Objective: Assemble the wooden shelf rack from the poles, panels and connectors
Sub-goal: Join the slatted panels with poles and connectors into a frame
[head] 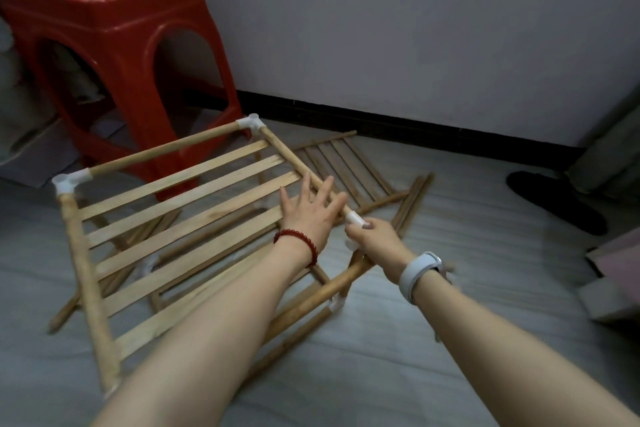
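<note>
We are fitting a white corner connector (356, 218) onto the slatted frame's side pole (291, 158). Our right hand (375, 236) pinches it; our left hand (311, 206) rests spread on the pole above the floor (450, 288). Next, probably press it home squarely.

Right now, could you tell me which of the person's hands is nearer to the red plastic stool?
The left hand: it rests with spread fingers on the slatted panel, toward the red stool. The right hand grips a white connector farther right.
</note>
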